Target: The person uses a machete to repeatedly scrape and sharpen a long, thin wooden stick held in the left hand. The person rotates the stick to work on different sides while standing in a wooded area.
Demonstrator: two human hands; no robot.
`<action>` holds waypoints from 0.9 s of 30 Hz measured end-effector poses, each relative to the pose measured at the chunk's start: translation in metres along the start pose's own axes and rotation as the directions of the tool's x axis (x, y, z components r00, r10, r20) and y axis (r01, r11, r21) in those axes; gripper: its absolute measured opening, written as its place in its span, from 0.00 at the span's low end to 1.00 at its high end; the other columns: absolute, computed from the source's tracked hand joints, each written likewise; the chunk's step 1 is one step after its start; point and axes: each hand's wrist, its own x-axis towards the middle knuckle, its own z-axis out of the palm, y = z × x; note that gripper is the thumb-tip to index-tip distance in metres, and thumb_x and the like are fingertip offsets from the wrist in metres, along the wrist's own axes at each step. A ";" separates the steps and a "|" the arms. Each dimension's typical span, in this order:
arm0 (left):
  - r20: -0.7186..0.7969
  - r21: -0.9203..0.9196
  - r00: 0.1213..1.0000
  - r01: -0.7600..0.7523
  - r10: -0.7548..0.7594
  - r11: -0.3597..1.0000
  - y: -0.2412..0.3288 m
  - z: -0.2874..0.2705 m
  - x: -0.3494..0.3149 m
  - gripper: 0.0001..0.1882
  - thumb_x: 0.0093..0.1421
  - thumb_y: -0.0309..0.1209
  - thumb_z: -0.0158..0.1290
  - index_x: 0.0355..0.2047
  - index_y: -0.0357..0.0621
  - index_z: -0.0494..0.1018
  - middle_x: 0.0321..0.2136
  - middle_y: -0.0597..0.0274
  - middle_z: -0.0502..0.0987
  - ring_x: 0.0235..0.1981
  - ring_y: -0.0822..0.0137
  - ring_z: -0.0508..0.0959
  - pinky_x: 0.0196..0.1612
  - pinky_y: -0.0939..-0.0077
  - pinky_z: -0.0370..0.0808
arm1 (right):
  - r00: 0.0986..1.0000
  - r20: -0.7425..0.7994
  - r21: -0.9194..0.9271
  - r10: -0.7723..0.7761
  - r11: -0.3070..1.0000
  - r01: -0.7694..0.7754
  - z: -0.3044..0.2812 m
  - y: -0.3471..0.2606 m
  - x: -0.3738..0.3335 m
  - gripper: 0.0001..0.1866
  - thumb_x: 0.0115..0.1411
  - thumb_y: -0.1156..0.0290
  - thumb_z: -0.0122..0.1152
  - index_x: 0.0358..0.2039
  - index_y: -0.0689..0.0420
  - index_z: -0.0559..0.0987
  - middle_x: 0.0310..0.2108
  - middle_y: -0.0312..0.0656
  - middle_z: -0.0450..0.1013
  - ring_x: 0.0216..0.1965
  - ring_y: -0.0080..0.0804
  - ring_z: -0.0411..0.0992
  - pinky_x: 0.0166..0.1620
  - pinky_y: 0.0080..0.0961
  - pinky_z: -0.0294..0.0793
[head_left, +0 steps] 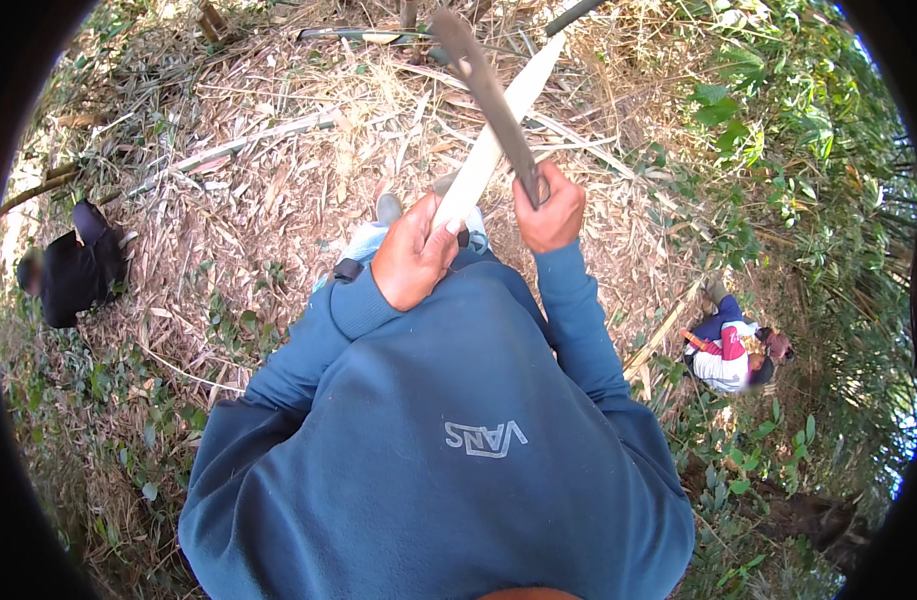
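My left hand grips the near end of a pale, flat strip of bamboo, its thumb lying along the top. The strip slants away to the upper right and narrows to a point. In my right hand is a machete with a dull brownish blade, the fingers closed around its handle. Its blade points up and to the left, crossing over the strip in view. Whether the edge touches the strip cannot be told. My right fist hides most of the handle.
Dry leaves and bamboo litter cover the ground. A long split pole lies at the left. One person in black crouches far left, another in white and red sits at the right. Green undergrowth borders the right side.
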 end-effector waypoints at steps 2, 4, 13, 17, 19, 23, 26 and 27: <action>0.002 -0.002 1.000 -0.015 0.015 1.000 0.000 0.000 0.001 0.09 0.70 0.33 0.38 0.40 0.39 0.61 0.16 0.68 0.62 0.08 0.80 0.57 0.11 0.85 0.56 | 0.997 -0.017 -0.008 -0.079 0.997 0.079 0.003 0.011 -0.003 0.08 0.49 0.71 0.63 0.23 0.62 0.75 0.12 0.46 0.66 0.15 0.32 0.67 0.23 0.31 0.65; 0.015 -0.005 0.999 -0.032 0.032 0.999 -0.002 -0.001 -0.001 0.09 0.70 0.33 0.38 0.40 0.40 0.61 0.16 0.68 0.63 0.08 0.80 0.57 0.11 0.86 0.57 | 0.998 -0.028 -0.044 -0.055 0.998 0.054 0.005 0.030 0.009 0.10 0.45 0.68 0.66 0.24 0.60 0.76 0.15 0.49 0.70 0.18 0.41 0.74 0.25 0.34 0.70; 0.013 -0.311 0.996 0.087 -0.087 0.947 -0.005 -0.009 0.004 0.11 0.70 0.37 0.39 0.39 0.41 0.62 0.16 0.67 0.64 0.07 0.79 0.59 0.09 0.86 0.58 | 0.981 0.031 0.353 0.194 0.916 -0.192 -0.007 0.036 0.017 0.10 0.51 0.70 0.62 0.22 0.62 0.74 0.10 0.40 0.63 0.14 0.23 0.60 0.20 0.26 0.59; -0.012 -0.365 0.994 0.094 -0.105 0.926 -0.008 -0.010 0.004 0.11 0.69 0.37 0.40 0.37 0.42 0.62 0.16 0.65 0.64 0.07 0.78 0.59 0.08 0.84 0.58 | 0.973 0.167 0.136 0.161 0.973 -0.185 -0.005 -0.001 -0.026 0.08 0.51 0.71 0.61 0.23 0.60 0.74 0.11 0.44 0.65 0.13 0.30 0.66 0.20 0.30 0.62; -0.023 -0.380 0.991 0.111 -0.130 0.918 -0.006 -0.008 0.004 0.11 0.69 0.37 0.40 0.37 0.41 0.63 0.16 0.65 0.64 0.07 0.78 0.59 0.08 0.84 0.58 | 0.989 0.150 0.098 -0.001 0.995 -0.014 0.000 -0.005 -0.040 0.08 0.50 0.70 0.62 0.23 0.59 0.74 0.12 0.47 0.67 0.14 0.38 0.69 0.21 0.33 0.64; -0.083 -0.354 0.972 0.177 -0.219 0.918 -0.002 0.000 0.004 0.13 0.70 0.40 0.40 0.35 0.43 0.62 0.15 0.66 0.63 0.06 0.78 0.59 0.07 0.83 0.58 | 0.988 0.129 0.002 -0.082 0.997 0.082 0.006 0.003 -0.049 0.09 0.46 0.67 0.65 0.21 0.57 0.74 0.15 0.50 0.70 0.19 0.51 0.72 0.23 0.39 0.67; -0.023 -0.294 0.982 0.171 -0.186 0.940 -0.001 0.000 0.004 0.14 0.70 0.41 0.40 0.35 0.43 0.61 0.14 0.66 0.63 0.06 0.78 0.59 0.07 0.83 0.57 | 0.995 0.093 -0.007 -0.021 1.000 0.022 0.005 0.000 -0.039 0.09 0.46 0.68 0.65 0.22 0.58 0.75 0.15 0.51 0.71 0.20 0.50 0.73 0.24 0.38 0.68; -0.012 -0.283 0.983 0.172 -0.183 0.944 -0.002 0.001 0.004 0.14 0.69 0.41 0.40 0.35 0.43 0.61 0.14 0.66 0.62 0.06 0.78 0.58 0.07 0.83 0.57 | 0.996 0.082 0.015 0.037 0.999 -0.039 0.006 0.001 -0.035 0.09 0.46 0.68 0.65 0.22 0.58 0.75 0.15 0.51 0.71 0.20 0.50 0.73 0.24 0.38 0.69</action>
